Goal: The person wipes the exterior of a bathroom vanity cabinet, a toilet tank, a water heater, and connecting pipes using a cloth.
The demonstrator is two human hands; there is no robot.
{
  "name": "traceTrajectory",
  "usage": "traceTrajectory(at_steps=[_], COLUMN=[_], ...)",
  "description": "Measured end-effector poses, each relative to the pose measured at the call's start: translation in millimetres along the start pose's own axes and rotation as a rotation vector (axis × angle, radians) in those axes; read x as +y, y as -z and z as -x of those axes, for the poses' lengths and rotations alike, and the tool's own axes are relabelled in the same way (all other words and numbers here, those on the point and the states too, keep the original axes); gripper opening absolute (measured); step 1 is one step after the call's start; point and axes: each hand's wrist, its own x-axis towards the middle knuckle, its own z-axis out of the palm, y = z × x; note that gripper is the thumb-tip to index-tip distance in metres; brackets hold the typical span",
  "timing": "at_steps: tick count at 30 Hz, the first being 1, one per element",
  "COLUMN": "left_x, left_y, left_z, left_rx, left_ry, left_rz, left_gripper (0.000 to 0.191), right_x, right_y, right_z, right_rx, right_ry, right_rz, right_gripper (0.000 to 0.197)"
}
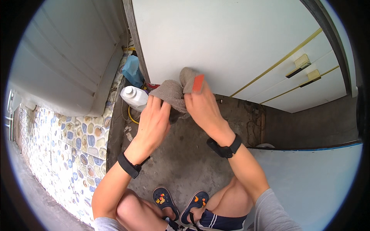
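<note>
A grey-brown towelling cloth [170, 91] is bunched between my two hands, in front of a white cabinet panel [219, 40]. My left hand [154, 122] grips its left part, fingers partly covered by the folds. My right hand [204, 111] holds the other end, where the cloth rises into a rounded fold. A flat orange-red patch [198, 83] shows at my right fingers; whether it belongs to the cloth is unclear. Just left of the cloth stands a white plastic bottle [134, 96] with a white cap.
Behind the bottle lies a blue plastic bag [133, 70]. A yellow hose [132, 115] curves along the concrete floor [185, 161]. Pebble-patterned tiles [89, 138] and a large pale ribbed casing [66, 57] are at left. Cabinet handles [302, 62] jut out at right, above a blue-edged pale panel [306, 173].
</note>
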Motion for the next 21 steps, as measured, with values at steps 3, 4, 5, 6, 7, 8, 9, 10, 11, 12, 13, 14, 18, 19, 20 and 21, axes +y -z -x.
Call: traceTrajectory(at_steps=[3,4,5,6,7,8,9,10,11,12,13,14,18,19,20,21], left_x=[0,-2,-4,-2,-1,-3,-6,-8,-11,-12,-15,-23,-20,-19,-27,-31], left_y=[-10,-9,-6,1,5,0,-5,-10,-12,-8,-4,2,23,21,3,-7], left_z=[14,14,14,9,7,8,10,14,16,14,7,3,-38,-46,-44,-35], left_rx=[-0.218,-0.149,-0.148,-0.148,-0.147,-0.134,-0.130,-0.117,-0.103,-0.032,-0.023,0.078,0.202,0.194,0.295,0.185], left_ry=[0.204,0.176,0.179,0.189,0.200,0.193,0.188,0.144,0.100,0.102,0.096,0.095,0.092,0.095,-0.023,0.022], left_rz=[0.045,0.072,0.069,0.082,0.096,0.088,0.083,0.033,-0.017,0.017,0.021,0.006,0.048,0.025,-0.048,-0.146], left_gripper=[0.069,0.068,0.068,0.069,0.070,0.072,0.072,0.054,0.036,0.043,0.043,0.055,0.058,0.053,0.046,0.043], right_x=[-3,-6,-9,-12,-7,3,4,2,4,-9,-21,-33,-36,-33,-32,-32], right_y=[-12,-8,0,10,5,-6,-16,-22,-22,-13,6,18,35,31,28,26], right_z=[3,-1,-6,-9,-4,5,4,5,8,1,-7,-18,-31,-30,-29,-29], right_rx=[0.015,0.014,-0.028,-0.071,-0.071,-0.100,-0.120,-0.080,-0.073,-0.103,-0.134,-0.146,0.041,0.046,0.047,0.048], right_ry=[-0.061,-0.059,-0.099,-0.144,-0.147,-0.118,-0.081,-0.116,-0.111,-0.133,-0.159,-0.170,-0.065,-0.058,-0.110,-0.160], right_rz=[-0.067,-0.070,-0.046,-0.011,-0.005,-0.005,-0.009,-0.083,-0.082,-0.081,-0.061,-0.133,-0.140,-0.145,-0.160,-0.177], right_gripper=[0.027,0.027,0.028,0.030,0.030,0.030,0.030,0.027,0.027,0.026,0.024,0.025,0.026,0.026,0.026,0.026])
